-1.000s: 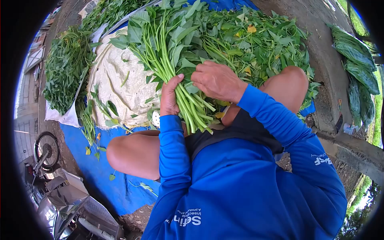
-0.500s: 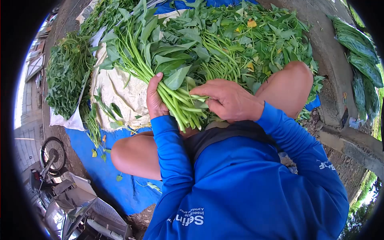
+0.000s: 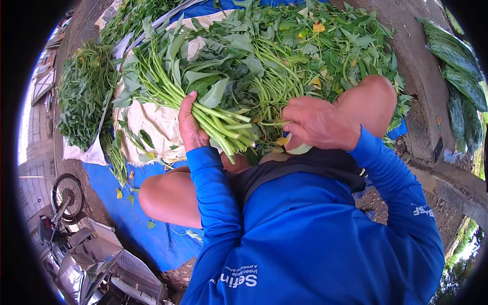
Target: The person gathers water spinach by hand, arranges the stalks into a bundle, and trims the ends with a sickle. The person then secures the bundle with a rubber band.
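My left hand [image 3: 192, 125] is wrapped round a thick bunch of water spinach [image 3: 168, 87], thumb on top. Its leaves point to the upper left, and the pale cut ends fan out toward my right hand. Just right of those ends, my right hand [image 3: 323, 123] is closed with its fingertips pinching a thin green stem [image 3: 273, 123]. A pale green leaf [image 3: 299, 147] hangs under those fingers. Beyond both hands lies a wide heap of loose water spinach [image 3: 351, 46], with several yellow leaves among the green.
A cream sack cloth [image 3: 152, 127] lies left of the bunch, over a blue tarp [image 3: 122, 203]. Bundled greens [image 3: 84, 96] stand at the far left. Filled green bags [image 3: 452, 51] rest on the right ledge. A motorbike [image 3: 76, 254] is parked at lower left.
My left hand and the bunch have shifted slightly left. My right hand has moved right, away from the bunch, drawing the thin stem with it.
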Demonstrator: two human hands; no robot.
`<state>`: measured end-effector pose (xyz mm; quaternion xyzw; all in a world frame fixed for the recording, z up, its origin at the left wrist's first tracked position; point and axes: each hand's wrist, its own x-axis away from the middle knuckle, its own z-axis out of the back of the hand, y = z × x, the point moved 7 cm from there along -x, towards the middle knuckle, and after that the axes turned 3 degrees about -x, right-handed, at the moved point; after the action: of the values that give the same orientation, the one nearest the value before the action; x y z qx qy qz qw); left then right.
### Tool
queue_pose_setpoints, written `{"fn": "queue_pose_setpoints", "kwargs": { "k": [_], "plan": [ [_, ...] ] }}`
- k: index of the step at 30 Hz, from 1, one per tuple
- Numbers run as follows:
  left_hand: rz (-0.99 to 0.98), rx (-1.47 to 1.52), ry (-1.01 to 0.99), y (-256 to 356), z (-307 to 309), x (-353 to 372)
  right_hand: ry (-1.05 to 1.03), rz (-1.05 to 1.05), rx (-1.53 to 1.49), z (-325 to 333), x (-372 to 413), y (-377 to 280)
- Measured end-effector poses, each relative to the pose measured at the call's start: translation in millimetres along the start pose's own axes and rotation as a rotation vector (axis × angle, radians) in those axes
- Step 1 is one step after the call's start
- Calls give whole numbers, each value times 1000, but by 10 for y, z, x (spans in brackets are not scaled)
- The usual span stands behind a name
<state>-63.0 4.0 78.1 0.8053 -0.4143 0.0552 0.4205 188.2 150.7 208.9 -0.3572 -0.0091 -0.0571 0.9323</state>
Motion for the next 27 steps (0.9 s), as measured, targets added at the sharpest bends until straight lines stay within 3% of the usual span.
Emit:
{"fn": "queue_pose_setpoints", "kwargs": {
  "k": [2, 4, 7, 9, 10, 12, 17, 19, 20, 23, 24, 27],
  "plan": [
    [-8, -14, 27, -1, 129, -31, 95, -61, 127, 462, 59, 353],
    [-33, -48, 57, -6, 200, -78, 387, -360, 390, 1013, 263, 856],
    [-79, -129, 67, -8, -32, 15, 541, -424, 440, 1173, 135, 741],
    [-97, -200, 89, -55, -73, 29, 316, -308, -148, 658, -204, 332],
    [-109, -240, 96, -60, -105, 19, 104, -394, -375, 338, -356, 127],
    [-142, -294, 90, -42, -253, 69, -116, -327, -427, -259, -606, -13],
    [-215, -401, 94, -30, -103, 92, -151, -309, -669, -873, -773, 176],
    [-80, -311, 83, -72, -116, 134, -141, -260, -661, -861, -782, 160],
    [-72, -280, 83, -104, -113, 128, -79, -181, -455, -734, -761, 92],
    [-145, -331, 147, -42, 7, 103, 234, -45, -249, -1114, -623, 100],
    [-198, -338, 167, 10, 7, 118, 84, -94, -516, -1148, -650, 100],
    [-200, -377, 258, 134, 109, 140, 52, -437, -710, -1108, -729, 876]
  ]
}}
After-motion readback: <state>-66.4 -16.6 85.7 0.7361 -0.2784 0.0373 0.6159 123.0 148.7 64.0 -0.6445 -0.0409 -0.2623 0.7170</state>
